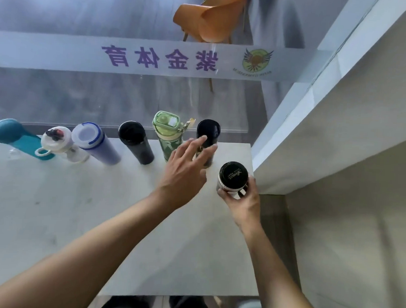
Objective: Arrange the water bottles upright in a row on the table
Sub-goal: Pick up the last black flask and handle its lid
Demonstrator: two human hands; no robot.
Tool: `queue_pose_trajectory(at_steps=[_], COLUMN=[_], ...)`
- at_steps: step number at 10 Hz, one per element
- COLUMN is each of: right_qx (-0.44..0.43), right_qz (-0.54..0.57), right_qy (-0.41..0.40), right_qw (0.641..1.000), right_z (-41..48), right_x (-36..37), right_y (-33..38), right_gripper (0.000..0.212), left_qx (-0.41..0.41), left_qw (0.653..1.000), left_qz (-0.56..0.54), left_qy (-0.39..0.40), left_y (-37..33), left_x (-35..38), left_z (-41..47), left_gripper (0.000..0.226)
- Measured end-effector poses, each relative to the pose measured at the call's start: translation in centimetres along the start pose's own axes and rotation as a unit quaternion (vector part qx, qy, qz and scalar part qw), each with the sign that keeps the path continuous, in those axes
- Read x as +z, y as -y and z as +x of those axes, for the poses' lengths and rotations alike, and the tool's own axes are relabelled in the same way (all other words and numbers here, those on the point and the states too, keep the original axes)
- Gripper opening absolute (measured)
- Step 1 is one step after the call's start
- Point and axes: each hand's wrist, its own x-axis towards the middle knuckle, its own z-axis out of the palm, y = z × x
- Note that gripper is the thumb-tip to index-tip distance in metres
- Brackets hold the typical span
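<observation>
Along the far edge of the bench [53,216] six bottles stand upright in a row: teal bottle [12,135], clear bottle [59,141], blue bottle [95,143], black bottle [135,142], green bottle [169,134] and dark bottle [209,135] at the right end. Your left hand [184,169] is open, fingers spread, reaching across the dark bottle. Your right hand [242,200] grips a black-capped bottle [233,177] at the bench's right edge, beside the white wall [339,137]. Near bench space lies free. Its cap print is unreadable; mirrored purple characters cross the glass band [61,52].

Left hand [185,167] reaches forward, fingers spread; right hand [242,200] curled in a grip.
</observation>
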Motion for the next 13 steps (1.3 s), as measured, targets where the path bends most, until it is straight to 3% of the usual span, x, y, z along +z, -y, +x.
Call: queue_pose_trajectory(at_steps=[3, 5, 9, 12, 13], right_qx=[0.004, -0.008, -0.014, -0.013, -0.047], right_qz=[0.020, 0.009, -0.016, -0.077, -0.089], right_qy=[0.014, 0.017, -0.001, 0.007, -0.027], right_qw=[1.000, 1.000, 1.000, 0.997, 0.995], right_z=[8.5, 12.2, 11.9, 10.6, 9.7], right_x=[-1.0, -0.8, -0.6, -1.6, -2.1], right_y=[-0.7, -0.2, -0.6, 1.0, 2.3], right_gripper=[0.071, 0.076, 0.074, 0.099, 0.095], left_qx=[-0.055, -0.046, -0.024, -0.055, -0.053], left_qw=[0.997, 0.997, 0.994, 0.996, 0.996], left_qz=[0.057, 0.058, 0.100, 0.067, 0.066], left_qy=[0.022, 0.032, 0.027, 0.034, 0.034], left_y=[-0.1, 0.2, 0.0, -0.3, -0.1], left_x=[2.1, 3.0, 4.5, 4.0, 3.1], left_z=[4.9, 4.5, 4.1, 3.8, 3.6], left_gripper=[0.063, 0.071, 0.078, 0.082, 0.078])
